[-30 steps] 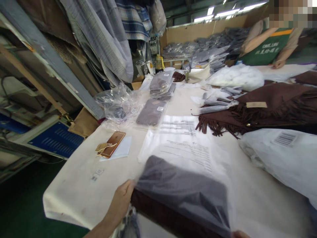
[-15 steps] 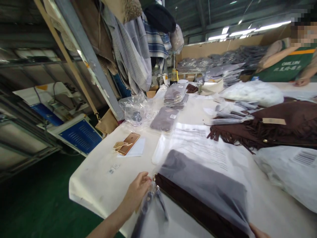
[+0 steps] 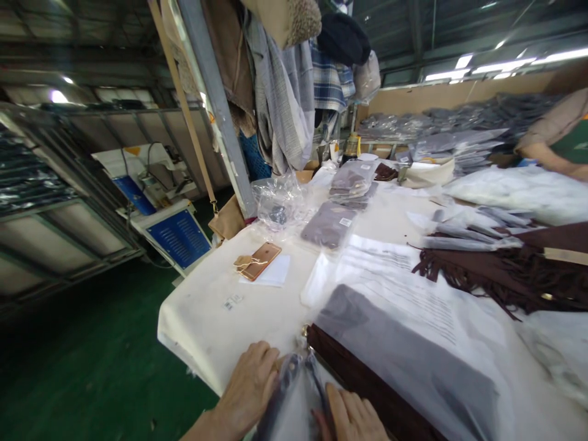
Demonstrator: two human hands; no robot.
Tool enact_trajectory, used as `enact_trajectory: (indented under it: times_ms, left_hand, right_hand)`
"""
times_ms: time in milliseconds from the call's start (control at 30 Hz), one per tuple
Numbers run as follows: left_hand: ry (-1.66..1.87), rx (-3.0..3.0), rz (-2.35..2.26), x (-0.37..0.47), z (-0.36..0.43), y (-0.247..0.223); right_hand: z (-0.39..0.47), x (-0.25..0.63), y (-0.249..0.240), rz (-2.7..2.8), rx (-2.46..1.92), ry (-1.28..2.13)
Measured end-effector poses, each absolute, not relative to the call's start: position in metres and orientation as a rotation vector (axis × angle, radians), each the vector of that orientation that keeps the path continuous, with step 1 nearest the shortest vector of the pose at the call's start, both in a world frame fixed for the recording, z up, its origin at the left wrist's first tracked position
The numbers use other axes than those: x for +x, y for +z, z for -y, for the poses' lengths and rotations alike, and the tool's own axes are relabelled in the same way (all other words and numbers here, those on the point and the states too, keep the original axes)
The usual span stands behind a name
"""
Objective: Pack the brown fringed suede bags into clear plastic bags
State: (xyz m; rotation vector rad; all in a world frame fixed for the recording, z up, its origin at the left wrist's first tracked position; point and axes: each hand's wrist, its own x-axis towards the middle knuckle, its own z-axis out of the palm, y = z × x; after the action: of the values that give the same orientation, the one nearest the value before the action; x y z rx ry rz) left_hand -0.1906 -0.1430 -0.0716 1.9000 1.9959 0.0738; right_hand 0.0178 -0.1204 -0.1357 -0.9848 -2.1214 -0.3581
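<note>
Left hand (image 3: 252, 384): fingers curled at wrapped strap (image 3: 281, 392); grip unclear
Right hand (image 3: 353, 416): beside strap's other side, fingers bent, grip unclear
Dark brown bag (image 3: 381, 380): partly in clear plastic, beyond right hand, on tabletop (image 3: 197, 306)
Phone (image 3: 261, 260): beyond left hand

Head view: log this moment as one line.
left hand, right hand: at plastic-wrapped dark strips | brown item: partly under plastic | phone: overlapping pale paper

The hanging shirt (image 3: 328, 79) is blue-and-white plaid; the fringed fabric (image 3: 500, 269) dark brown; the floor (image 3: 105, 361) green.
</note>
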Motion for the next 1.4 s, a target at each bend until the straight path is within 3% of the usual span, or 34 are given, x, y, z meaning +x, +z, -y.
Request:
enact_trajectory:
  times_ms: [333, 1033, 1133, 1300, 1400]
  left_hand:
    - [-0.079, 1.719, -1.961, -0.189, 0.148, -0.073]
    - [0.067, 1.448, -1.994, -0.19, 0.136, -0.073]
    - [0.199, 1.693, -1.917, -0.187, 0.138, -0.072]
    - [0.408, 2.693, -1.484, -0.177, 0.131, -0.079]
    - [0.596, 2.772, -1.409, -0.164, 0.121, -0.079]
  right_hand:
    - [0.12, 0.006, -0.178, 2.01, -1.101, -0.074]
    - [0.119, 0.006, -0.166, 2.158, -1.029, -0.057]
    - [0.119, 0.008, -0.166, 2.132, -1.025, 0.047]
    - [0.123, 0.018, -0.169, 2.041, -1.132, 0.298]
    - [0.125, 0.024, -0.163, 1.877, -1.213, 0.594]
